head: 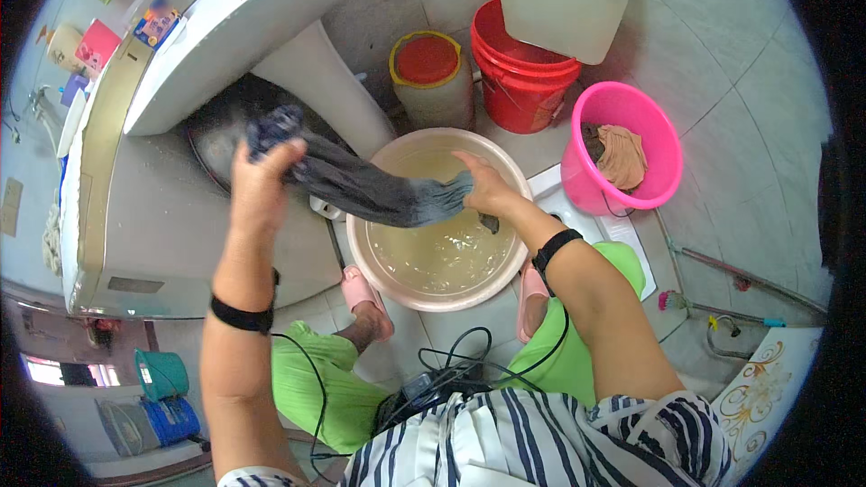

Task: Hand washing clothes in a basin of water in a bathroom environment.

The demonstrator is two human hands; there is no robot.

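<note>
A wet dark grey garment (pixel 365 186) stretches between my two hands above a round plastic basin (pixel 365 250). My left hand (pixel 267 169) grips its bunched, dark blue end, to the left of the basin and higher up. Near the basin's right side, my right hand (pixel 488 184) is closed around the lighter grey-blue end, index finger and thumb partly spread. A small dark tip of the cloth hangs below that hand. Cloudy yellowish water (pixel 433 257) with glints on its surface fills much of the basin.
A pink bucket (pixel 626 149) holding tan and dark cloth stands to the right. Behind the basin are a red bucket (pixel 521 95), a lidded container (pixel 429 81) and a translucent storage box (pixel 565 7). A washing machine (pixel 176 223) and a white sink (pixel 270 20) border the left. Black cables (pixel 467 358) hang before me.
</note>
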